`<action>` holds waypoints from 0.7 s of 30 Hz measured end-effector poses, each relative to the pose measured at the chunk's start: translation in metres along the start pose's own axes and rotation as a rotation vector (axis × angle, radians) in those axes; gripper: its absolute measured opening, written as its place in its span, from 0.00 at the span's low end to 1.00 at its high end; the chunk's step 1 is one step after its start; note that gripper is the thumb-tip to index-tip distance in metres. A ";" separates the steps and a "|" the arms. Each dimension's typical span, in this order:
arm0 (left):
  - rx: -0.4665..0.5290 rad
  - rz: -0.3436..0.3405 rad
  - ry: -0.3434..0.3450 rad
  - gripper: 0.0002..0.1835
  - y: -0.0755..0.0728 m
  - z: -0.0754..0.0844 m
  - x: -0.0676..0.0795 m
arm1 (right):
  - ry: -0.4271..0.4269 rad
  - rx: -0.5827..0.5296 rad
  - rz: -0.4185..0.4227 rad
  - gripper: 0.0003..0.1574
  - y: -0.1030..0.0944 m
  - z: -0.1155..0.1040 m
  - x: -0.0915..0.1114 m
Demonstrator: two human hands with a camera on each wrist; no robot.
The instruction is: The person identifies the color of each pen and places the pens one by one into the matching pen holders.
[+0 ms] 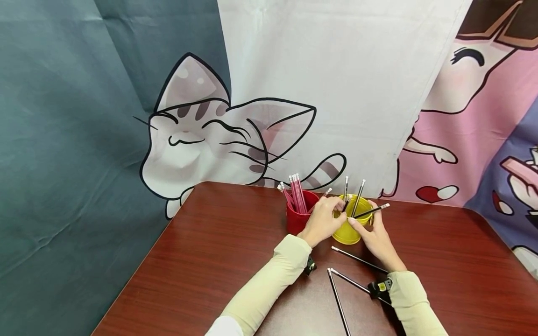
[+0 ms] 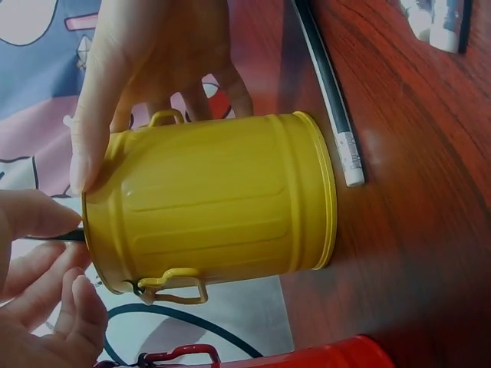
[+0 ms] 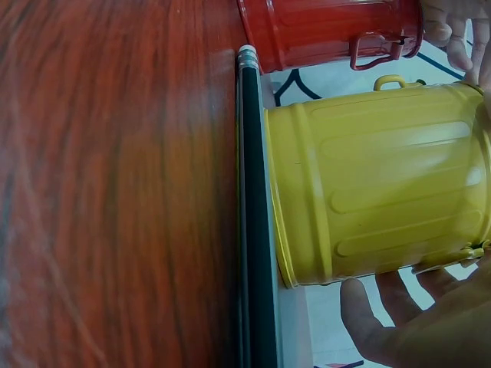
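A small yellow bucket [image 1: 346, 233] with side handles stands upright on the table, several black pencils leaning out of its top. My right hand [image 1: 376, 235] holds it from the right, thumb at the rim and fingers along the far side. At the left of the rim, my left hand [image 1: 325, 219] pinches a black pencil [image 2: 70, 235] between thumb and fingers; its lower part is hidden inside the bucket. One black pencil with a white eraser [image 1: 380, 206] slants out over the right of the rim.
A red bucket [image 1: 296, 224] holding pink pencils [image 1: 297, 193] stands just left of the yellow one, partly behind my left hand. Loose black pencils lie nearer me on the brown table [image 1: 201, 261], including one pencil [image 1: 339, 301] pointing towards me. A cartoon-print curtain [image 1: 336, 70] hangs behind.
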State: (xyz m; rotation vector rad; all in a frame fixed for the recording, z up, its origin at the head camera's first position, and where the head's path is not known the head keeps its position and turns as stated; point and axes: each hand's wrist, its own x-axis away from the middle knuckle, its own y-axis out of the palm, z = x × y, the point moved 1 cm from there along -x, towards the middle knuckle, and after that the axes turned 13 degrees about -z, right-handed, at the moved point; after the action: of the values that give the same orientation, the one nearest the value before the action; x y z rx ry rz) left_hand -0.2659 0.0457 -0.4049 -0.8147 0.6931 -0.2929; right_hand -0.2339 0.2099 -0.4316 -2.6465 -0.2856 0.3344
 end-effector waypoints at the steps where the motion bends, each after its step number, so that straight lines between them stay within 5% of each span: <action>1: 0.003 -0.001 0.001 0.07 0.001 0.000 0.001 | -0.001 -0.002 0.002 0.43 0.000 0.000 0.000; 11: -0.016 0.055 0.012 0.07 0.004 0.010 0.041 | -0.025 -0.002 0.005 0.42 0.001 0.000 0.000; 15: 0.009 -0.052 -0.071 0.05 0.005 0.020 0.066 | 0.000 0.023 0.011 0.43 0.000 -0.002 0.000; 21: -0.021 -0.293 -0.337 0.07 0.013 0.030 0.097 | 0.004 0.037 0.018 0.44 -0.001 0.022 -0.006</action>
State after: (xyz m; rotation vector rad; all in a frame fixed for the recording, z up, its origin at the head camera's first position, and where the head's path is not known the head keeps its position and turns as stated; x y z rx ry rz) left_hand -0.1739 0.0235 -0.4443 -0.9594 0.2606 -0.4014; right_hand -0.2464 0.2184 -0.4489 -2.6150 -0.2517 0.3375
